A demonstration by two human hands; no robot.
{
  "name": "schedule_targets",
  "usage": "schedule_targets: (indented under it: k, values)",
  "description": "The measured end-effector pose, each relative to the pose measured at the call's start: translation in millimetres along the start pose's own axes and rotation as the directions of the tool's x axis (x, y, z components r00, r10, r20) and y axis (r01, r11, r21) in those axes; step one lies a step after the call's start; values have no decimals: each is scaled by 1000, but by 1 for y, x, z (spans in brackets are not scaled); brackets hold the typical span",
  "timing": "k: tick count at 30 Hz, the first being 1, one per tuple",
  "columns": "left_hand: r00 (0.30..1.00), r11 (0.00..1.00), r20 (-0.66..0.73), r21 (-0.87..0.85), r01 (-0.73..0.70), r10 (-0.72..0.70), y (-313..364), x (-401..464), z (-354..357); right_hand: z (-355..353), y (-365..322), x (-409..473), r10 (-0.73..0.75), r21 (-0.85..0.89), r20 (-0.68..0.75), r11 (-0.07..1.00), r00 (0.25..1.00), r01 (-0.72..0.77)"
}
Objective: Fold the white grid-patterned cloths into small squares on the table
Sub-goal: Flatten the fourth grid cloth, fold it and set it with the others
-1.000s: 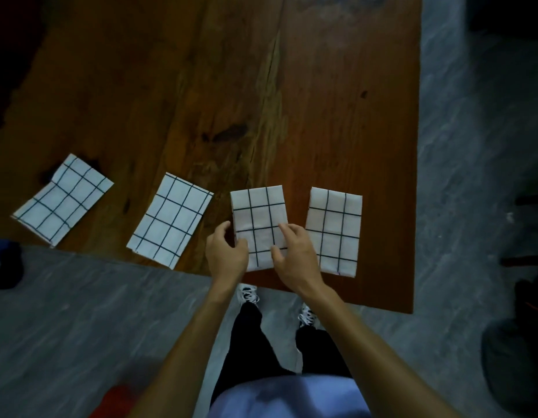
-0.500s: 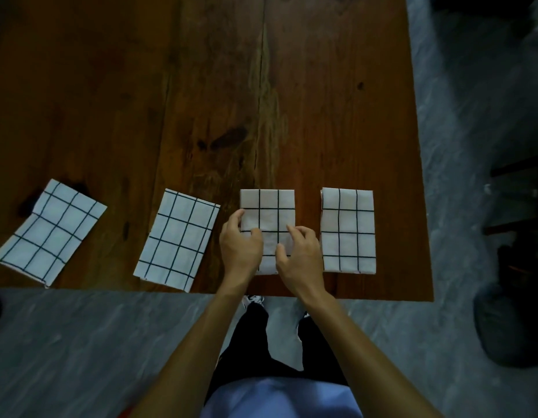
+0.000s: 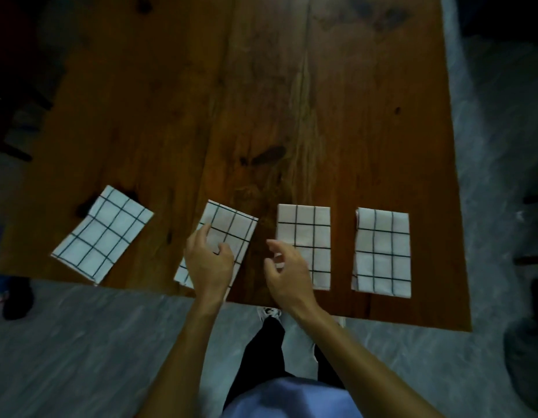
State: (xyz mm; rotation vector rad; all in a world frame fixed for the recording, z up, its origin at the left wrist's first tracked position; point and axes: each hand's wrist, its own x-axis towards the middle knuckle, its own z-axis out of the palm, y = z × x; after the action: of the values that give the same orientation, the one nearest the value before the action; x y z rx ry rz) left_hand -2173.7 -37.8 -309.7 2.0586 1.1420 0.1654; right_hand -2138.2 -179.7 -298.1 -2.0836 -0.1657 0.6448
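- Table (image 3: 322, 101): wooden, four folded white grid cloths in a row along its near edge.
- Second cloth from left (image 3: 228, 233): tilted, long axis running from near-left to far-right, near corner at the table edge.
- Left hand (image 3: 209, 260): lies on this cloth's near half, fingers loosely curved; whether it pinches fabric cannot be told.
- Right hand (image 3: 287, 267): relaxed, fingers spread, holding nothing, above the near-left part of the third cloth (image 3: 310, 233); the tilted cloth lies just to its left.
- Judgement: left hand nearer; next fold probably across the long axis.
- Outer cloths: far-left cloth (image 3: 103, 233) tilted, far-right cloth (image 3: 382, 251) straight.
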Motion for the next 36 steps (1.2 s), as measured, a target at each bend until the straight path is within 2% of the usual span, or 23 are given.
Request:
schedule_targets:
  k: [2,5,15,24,26,29,31,34,36]
  values:
    - [1000,997,4,71,0,0,-16,15,-10,22,-12,5,13,-7,97,1000,995,-12]
    - [999,994,9,99,52,-53,-29,26,-18,46,-21,14,52,-46,141,998,989,-46]
    - [998,993,25,101,55,-57,-31,44,-14,63,-36,38,37,-50,65,998,997,-34]
    - [997,994,38,87,64,-67,-33,44,-19,68,-32,30,11,-93,59,996,998,-6]
    - [998,995,44,94,31,-35,-32,45,-22,68,-32,29,12,-96,36,995,999,-9]
    - [996,976,35,197,-88,82,-33,43,-32,62,-36,26,21,-77,-14,997,1000,-22]
    - [993,970,51,218,-111,102,-32,41,-40,57,-41,21,17,-62,-21,998,1000,-18]
    - [991,969,52,210,-129,121,-31,36,-59,53,-52,13,-30,-35,57,999,998,32]
    - [990,968,-5,209,-136,140,-31,32,-77,56,-61,11,-67,-3,117,998,991,68]
